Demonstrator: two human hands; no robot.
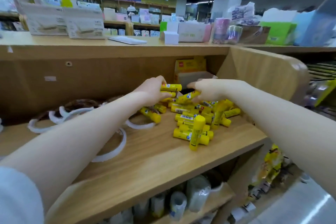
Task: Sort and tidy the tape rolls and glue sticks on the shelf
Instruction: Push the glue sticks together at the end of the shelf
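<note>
Head view, setting: a stationery shop, a person at a wooden shelf (163, 160) with both bare arms stretched toward its back.
Left hand: the left hand (154, 90), at about 11 o'clock from the heap, has its fingers curled round a small bundle of glue sticks (171, 87), held level; it is closed on them, not slack.
Right hand: the right hand (205, 90), at about 12 o'clock from the heap, pinches one glue stick (189, 95) between thumb and fingers, just beside the left hand's bundle.
Loose pile: yellow glue sticks (198, 118) lie scattered on the shelf board, crossing one another; one stands tilted at the near edge of the heap, at about 6 o'clock.
Tape rolls: white-rimmed tape rolls (72, 114) lie flat and overlapping at 9 o'clock from the pile, partly under the left forearm.
Box: a yellow carton (190, 68) stands in the back corner at 12 o'clock, with a grey insert in front; what it holds cannot be told.
Handling, judged: the sticks look light, rigid and smooth-skinned, so they will roll and slip off one another; best taken across the barrel's middle, several side by side, caps all one way.
Tape, judged: the rolls seem light and stiff, easiest lifted by the rim or through the core.
Progress, judged: sorting is under way, most sticks not yet gathered.
</note>
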